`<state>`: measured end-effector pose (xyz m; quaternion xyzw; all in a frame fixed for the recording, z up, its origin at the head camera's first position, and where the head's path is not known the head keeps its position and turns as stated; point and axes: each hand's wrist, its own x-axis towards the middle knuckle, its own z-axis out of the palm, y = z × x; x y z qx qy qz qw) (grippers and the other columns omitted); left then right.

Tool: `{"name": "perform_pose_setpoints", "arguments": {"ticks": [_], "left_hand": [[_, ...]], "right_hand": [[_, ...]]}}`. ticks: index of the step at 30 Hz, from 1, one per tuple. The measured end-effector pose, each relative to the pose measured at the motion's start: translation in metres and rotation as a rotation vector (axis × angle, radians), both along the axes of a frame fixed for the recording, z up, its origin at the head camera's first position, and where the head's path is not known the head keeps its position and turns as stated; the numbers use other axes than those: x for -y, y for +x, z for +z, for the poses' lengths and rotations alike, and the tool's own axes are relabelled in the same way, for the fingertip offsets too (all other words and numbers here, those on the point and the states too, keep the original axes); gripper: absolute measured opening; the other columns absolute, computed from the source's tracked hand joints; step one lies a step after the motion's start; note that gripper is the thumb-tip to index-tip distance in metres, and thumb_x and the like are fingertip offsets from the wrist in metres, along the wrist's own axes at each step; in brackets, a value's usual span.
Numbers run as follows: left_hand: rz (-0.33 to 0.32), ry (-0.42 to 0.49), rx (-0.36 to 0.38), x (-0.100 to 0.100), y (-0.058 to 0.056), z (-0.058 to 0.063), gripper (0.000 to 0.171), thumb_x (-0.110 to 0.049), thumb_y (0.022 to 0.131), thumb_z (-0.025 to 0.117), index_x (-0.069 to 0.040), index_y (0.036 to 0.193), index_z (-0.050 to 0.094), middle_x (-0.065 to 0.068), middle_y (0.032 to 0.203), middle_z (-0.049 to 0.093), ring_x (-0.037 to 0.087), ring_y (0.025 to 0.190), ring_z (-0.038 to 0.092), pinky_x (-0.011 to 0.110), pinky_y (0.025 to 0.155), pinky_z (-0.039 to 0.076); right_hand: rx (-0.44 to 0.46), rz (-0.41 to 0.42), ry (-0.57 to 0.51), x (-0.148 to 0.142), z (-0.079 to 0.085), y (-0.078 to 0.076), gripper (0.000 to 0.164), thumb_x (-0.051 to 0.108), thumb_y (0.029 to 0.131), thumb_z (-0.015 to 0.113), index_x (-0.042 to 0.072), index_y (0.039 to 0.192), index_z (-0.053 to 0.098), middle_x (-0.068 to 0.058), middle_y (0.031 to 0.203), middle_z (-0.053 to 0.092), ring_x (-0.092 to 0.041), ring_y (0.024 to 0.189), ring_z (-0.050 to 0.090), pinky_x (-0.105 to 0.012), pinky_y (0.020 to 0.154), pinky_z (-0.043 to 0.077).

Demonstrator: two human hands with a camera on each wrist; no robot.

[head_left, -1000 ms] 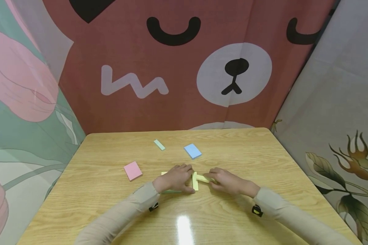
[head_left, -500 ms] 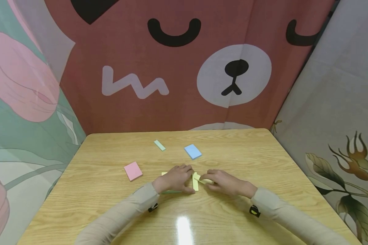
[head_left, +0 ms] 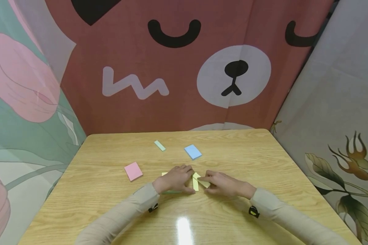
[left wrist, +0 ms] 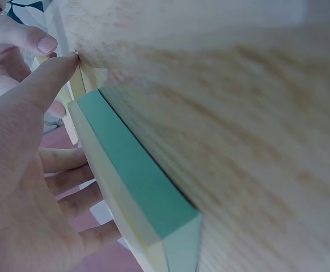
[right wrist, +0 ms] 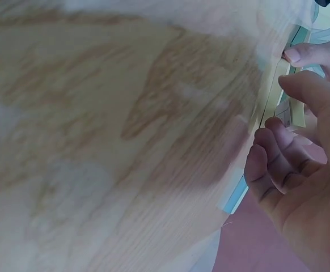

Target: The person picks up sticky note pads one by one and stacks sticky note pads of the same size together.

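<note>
Working near the middle of the table [head_left: 248, 149], between its left and right edges: narrow yellow pad [head_left: 195, 185] under your left hand [head_left: 175, 179], yellow slip [head_left: 204, 184] in your right hand [head_left: 225, 184]. Left hand: partly spread, thumb at the pad's end nearest you, fingers bent over toward its far end, seemingly bracing it. Right hand: nearly closed, slip pinched between thumb and forefinger, slanting off the pad's right side.

Step in hand looks like handling that slip against the pad. To do it well, judge the pull by feel: press the pad flat, thumb clear of the slip, and move the slip low and slowly; a sharp tug would likely crease it or skid the pad. Mind the green block [left wrist: 145, 170] just beside, under your left palm; a heavy wrist could nudge it.

Hard to make out: whether slip and pad are joined, since your fingers cover the spot. Left forefinger's contact hidden behind the thumb in the left wrist view. Green block mostly covered from above. Right wrist view dim, slip partly behind your thumb. Table's near edge cut off.
</note>
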<state>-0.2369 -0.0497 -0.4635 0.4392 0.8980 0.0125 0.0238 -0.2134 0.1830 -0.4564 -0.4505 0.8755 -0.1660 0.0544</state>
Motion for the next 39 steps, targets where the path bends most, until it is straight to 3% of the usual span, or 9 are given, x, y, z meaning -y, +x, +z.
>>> {"name": "perform_pose_setpoints", "arguments": {"ticks": [14,24,29,39], "left_hand": [[0.005,0.001,0.021,0.0,0.002,0.001,0.081,-0.065,0.077,0.046,-0.006,0.131,0.04,0.007,0.131,0.037,0.026,0.121,0.034,0.044,0.093,0.035],[0.019,0.001,0.064,0.001,0.002,0.003,0.084,-0.066,0.077,0.044,-0.004,0.133,0.036,0.011,0.136,0.032,0.032,0.125,0.027,0.047,0.097,0.028],[0.006,0.01,0.042,0.001,0.002,0.002,0.083,-0.067,0.076,0.044,-0.005,0.132,0.039,0.008,0.132,0.036,0.029,0.124,0.03,0.046,0.096,0.031],[-0.025,0.017,-0.013,0.002,-0.002,-0.003,0.083,-0.068,0.075,0.042,-0.006,0.129,0.041,0.006,0.127,0.04,0.024,0.119,0.036,0.042,0.094,0.034]], "right_hand": [[-0.07,0.044,0.014,0.003,-0.004,0.002,0.05,0.013,0.081,0.06,0.004,0.129,0.045,0.004,0.088,0.047,0.0,0.063,0.039,-0.012,0.054,0.038],[-0.094,0.052,-0.011,0.007,-0.003,0.003,0.04,0.023,0.085,0.059,0.007,0.12,0.053,0.007,0.089,0.05,-0.001,0.071,0.045,-0.014,0.062,0.042],[-0.114,0.075,-0.036,0.009,-0.005,0.002,0.037,0.027,0.085,0.059,0.008,0.117,0.055,0.006,0.092,0.053,-0.003,0.076,0.05,-0.015,0.068,0.043],[-0.11,0.051,-0.052,0.011,-0.007,0.0,0.037,0.033,0.084,0.059,0.012,0.115,0.057,0.006,0.1,0.047,-0.006,0.075,0.047,-0.015,0.063,0.041]]}}
